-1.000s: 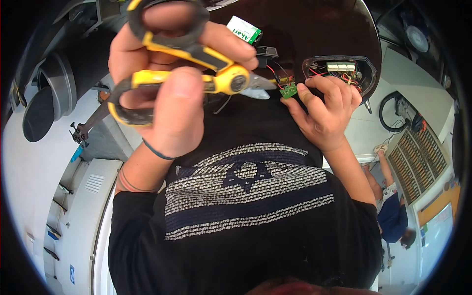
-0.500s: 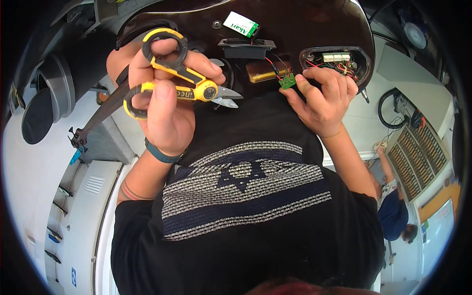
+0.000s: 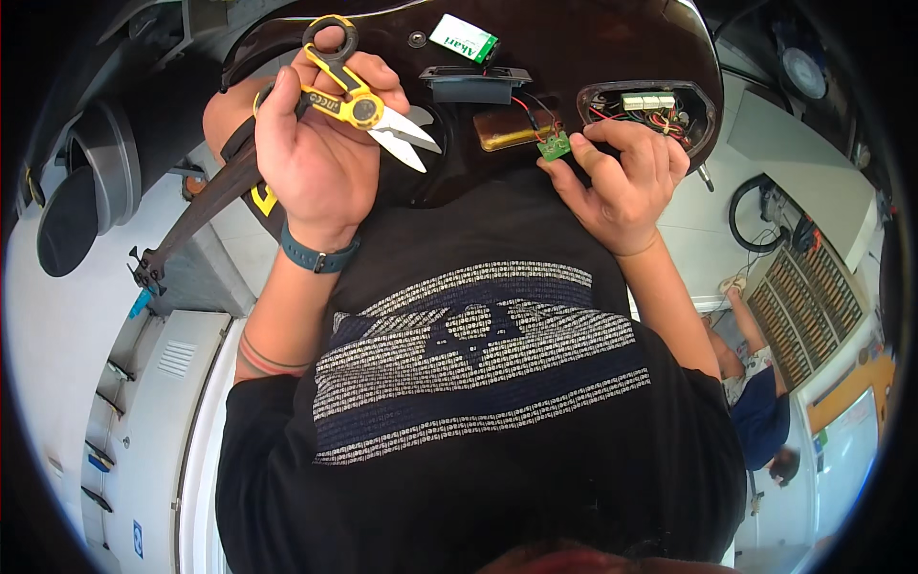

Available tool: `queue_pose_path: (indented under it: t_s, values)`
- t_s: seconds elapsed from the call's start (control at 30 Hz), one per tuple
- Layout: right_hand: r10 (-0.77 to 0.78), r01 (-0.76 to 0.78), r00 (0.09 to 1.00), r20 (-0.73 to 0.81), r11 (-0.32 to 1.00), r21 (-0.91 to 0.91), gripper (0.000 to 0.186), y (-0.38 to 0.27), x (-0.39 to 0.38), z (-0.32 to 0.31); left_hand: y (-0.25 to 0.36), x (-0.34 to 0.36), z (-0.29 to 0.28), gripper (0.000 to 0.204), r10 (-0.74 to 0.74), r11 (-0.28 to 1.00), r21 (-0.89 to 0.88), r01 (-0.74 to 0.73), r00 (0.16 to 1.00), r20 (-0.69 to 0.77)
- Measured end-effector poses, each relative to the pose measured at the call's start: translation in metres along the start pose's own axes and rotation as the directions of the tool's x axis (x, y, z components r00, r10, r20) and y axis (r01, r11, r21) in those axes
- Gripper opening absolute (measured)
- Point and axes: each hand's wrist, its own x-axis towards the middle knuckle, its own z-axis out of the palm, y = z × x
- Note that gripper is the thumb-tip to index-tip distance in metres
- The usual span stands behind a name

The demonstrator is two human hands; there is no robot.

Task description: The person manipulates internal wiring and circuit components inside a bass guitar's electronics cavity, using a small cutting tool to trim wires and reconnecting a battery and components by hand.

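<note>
My left hand [image 3: 320, 158] is closed on a pair of yellow and black scissors [image 3: 363, 110], whose blades stand slightly apart and point toward the right. Between thumb and fingertips my right hand [image 3: 626, 182] pinches a small green circuit board [image 3: 554, 145]. Red and black wires [image 3: 529, 113] run from the board up to a black battery box [image 3: 471, 88] on the dark guitar body [image 3: 574, 43]. A white and green rectangular battery [image 3: 464, 38] lies just beyond the box. Right of the board, an open cavity [image 3: 660, 115] in the guitar shows a white connector and coloured wires.
An amber rectangular piece [image 3: 505, 130] lies on the guitar beside the board. The guitar neck [image 3: 206, 206] extends down to the left. A grey cabinet [image 3: 186, 383] stands at left. Another person [image 3: 760, 402] is at the right, near a rack of small parts [image 3: 813, 301].
My left hand has turned and moved up, so the scissors sit higher and their blades angle downward to the right. The right hand with the circuit board has shifted slightly left and up.
</note>
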Motion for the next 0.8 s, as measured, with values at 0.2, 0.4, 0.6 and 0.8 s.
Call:
queue_pose_path:
  t_s: [0.2, 0.4, 0.6, 0.8]
  values:
    - [0.015, -0.015, 1.000, -0.007, 1.000, 0.008, 0.032, -0.002, 0.000, 0.002, 0.001, 0.006, -0.023, 0.051, -0.092, 0.991, -0.096, 0.090, 0.996, -0.020]
    - [0.028, -0.028, 1.000, -0.004, 1.000, 0.005, 0.032, -0.002, -0.002, 0.001, 0.002, 0.011, -0.022, 0.048, -0.132, 0.984, -0.123, 0.130, 0.991, -0.010]
    - [0.025, -0.024, 0.999, -0.020, 1.000, 0.015, 0.032, -0.001, -0.001, 0.003, 0.000, 0.011, -0.021, 0.047, -0.110, 0.990, -0.093, 0.105, 0.992, -0.055]
    - [0.019, -0.018, 1.000, -0.022, 0.999, 0.028, 0.033, 0.001, -0.001, 0.003, 0.000, 0.011, -0.021, 0.047, -0.117, 0.991, -0.072, 0.115, 0.992, -0.038]
